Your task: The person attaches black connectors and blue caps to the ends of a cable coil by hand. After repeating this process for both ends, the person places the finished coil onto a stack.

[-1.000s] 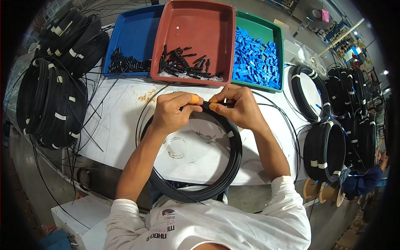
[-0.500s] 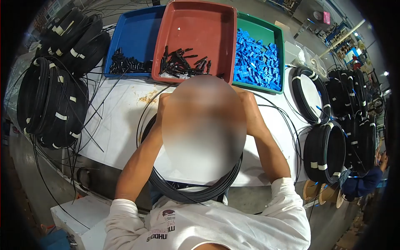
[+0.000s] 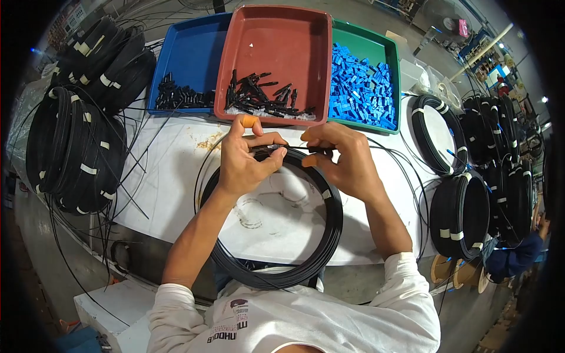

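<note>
My left hand (image 3: 244, 162) pinches a small black connector (image 3: 272, 147) with a greyish part, its thumb and fingers closed on it. To its right, my right hand (image 3: 347, 159) is closed around a short black cylindrical piece (image 3: 321, 150). A thin black cable runs between the two pieces, across the gap between the hands. Orange covers sit on some fingertips of both hands. Beneath the hands, a large coil of black cable (image 3: 333, 220) lies on the white table (image 3: 159, 200), its near side overhanging the front edge. A whitish tape band wraps the coil at its right.
Along the back stand a blue tray (image 3: 191, 44) of black parts, a red tray (image 3: 279, 44) of slim black pieces and a green tray (image 3: 385, 44) of blue clips. Cable coils (image 3: 70, 147) pile up left; more coils (image 3: 459, 215) stand right. A person (image 3: 518, 256) is at far right.
A blurred oval covered the hands earlier; now the hands and the pieces in them show. The forearms and the coil have hardly moved.
</note>
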The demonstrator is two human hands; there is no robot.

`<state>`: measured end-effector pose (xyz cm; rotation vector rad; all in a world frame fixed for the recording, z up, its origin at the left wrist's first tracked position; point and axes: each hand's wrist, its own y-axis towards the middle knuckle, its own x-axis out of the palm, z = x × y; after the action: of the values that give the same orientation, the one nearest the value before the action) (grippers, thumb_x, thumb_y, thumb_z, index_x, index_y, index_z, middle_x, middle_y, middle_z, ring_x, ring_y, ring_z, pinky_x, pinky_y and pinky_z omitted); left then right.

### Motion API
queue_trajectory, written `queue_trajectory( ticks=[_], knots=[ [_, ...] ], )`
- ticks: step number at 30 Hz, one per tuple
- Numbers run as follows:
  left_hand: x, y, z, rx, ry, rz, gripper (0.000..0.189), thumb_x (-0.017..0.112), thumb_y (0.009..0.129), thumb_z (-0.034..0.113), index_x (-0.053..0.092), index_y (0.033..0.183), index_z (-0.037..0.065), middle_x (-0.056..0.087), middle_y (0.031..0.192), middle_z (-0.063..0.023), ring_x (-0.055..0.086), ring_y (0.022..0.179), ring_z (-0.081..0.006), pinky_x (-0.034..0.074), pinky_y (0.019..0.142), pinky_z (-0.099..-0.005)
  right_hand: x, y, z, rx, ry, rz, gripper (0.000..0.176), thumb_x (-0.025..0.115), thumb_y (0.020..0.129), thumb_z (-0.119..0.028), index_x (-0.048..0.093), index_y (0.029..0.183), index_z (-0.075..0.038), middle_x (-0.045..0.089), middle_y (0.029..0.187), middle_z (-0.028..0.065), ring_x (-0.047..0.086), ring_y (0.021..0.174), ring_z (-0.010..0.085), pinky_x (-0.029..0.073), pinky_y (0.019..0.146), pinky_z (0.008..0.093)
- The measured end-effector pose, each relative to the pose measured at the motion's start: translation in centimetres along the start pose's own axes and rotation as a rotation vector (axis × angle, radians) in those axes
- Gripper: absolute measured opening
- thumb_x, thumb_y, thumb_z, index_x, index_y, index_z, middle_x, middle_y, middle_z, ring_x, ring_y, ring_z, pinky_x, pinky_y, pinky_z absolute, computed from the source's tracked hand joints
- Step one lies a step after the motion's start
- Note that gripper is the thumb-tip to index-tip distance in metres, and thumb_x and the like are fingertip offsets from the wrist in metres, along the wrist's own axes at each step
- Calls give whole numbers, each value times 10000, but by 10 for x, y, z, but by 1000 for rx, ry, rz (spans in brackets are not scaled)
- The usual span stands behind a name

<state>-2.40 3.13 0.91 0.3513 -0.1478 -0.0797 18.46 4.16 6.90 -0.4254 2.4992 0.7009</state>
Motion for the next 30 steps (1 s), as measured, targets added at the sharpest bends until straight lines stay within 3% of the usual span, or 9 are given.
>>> queue_trajectory(
  ticks=[2, 7, 15, 18, 23, 25, 30],
  knots=[
    [1, 0, 1, -19, -11, -4, 477, 707, 773, -65, 309, 983, 92, 710, 897, -168, 626, 794, -80, 526, 704, -227, -8, 1, 3, -51, -27, -121, 268, 719, 729, 113, 652, 969, 14, 657, 889, 128, 690, 810, 265, 557, 682, 350],
    [-1, 2, -2, -30, -64, -12, 493, 714, 781, -60, 297, 996, 93, 704, 906, -180, 642, 848, -102, 521, 744, -223, -1, 1, 13, -107, -37, -34, 252, 673, 707, 159, 632, 908, 13, 660, 849, 141, 690, 777, 297, 551, 640, 371],
    [0, 0, 3, -93, -114, -43, 498, 710, 795, -69, 297, 1024, 88, 699, 928, -204, 662, 903, -129, 538, 772, -234, 7, 0, 19, -281, -206, 79, 220, 680, 669, 110, 636, 828, -36, 649, 745, 93, 655, 658, 292, 528, 584, 376],
    [3, 0, 4, -136, -142, -61, 487, 693, 813, -78, 293, 1037, 86, 706, 939, -207, 676, 893, -138, 552, 769, -240, 13, -3, 16, -311, -259, 40, 251, 664, 660, 171, 647, 838, -6, 698, 846, 120, 689, 705, 276, 550, 609, 346],
    [4, -1, 2, -85, -104, -17, 473, 658, 811, -121, 309, 1065, 72, 725, 909, -190, 718, 825, -179, 567, 720, -252, 27, -3, 23, -449, -231, 124, 237, 675, 635, 134, 649, 817, -16, 698, 843, 111, 681, 694, 261, 538, 571, 352],
    [7, -4, 6, -72, 213, 93, 451, 618, 792, -165, 351, 1085, 51, 736, 852, -183, 735, 766, -205, 571, 685, -265, 41, -7, 29, -547, -285, 207, 278, 684, 577, 93, 657, 833, -10, 686, 849, 105, 650, 678, 262, 515, 573, 362],
    [16, -4, 14, -18, 352, 112, 418, 595, 786, -172, 394, 1088, 35, 738, 803, -180, 742, 731, -219, 568, 670, -267, 48, -10, 38, -555, -254, 263, 307, 678, 564, 95, 651, 856, 3, 683, 877, 111, 649, 689, 253, 519, 578, 366]
  ],
)
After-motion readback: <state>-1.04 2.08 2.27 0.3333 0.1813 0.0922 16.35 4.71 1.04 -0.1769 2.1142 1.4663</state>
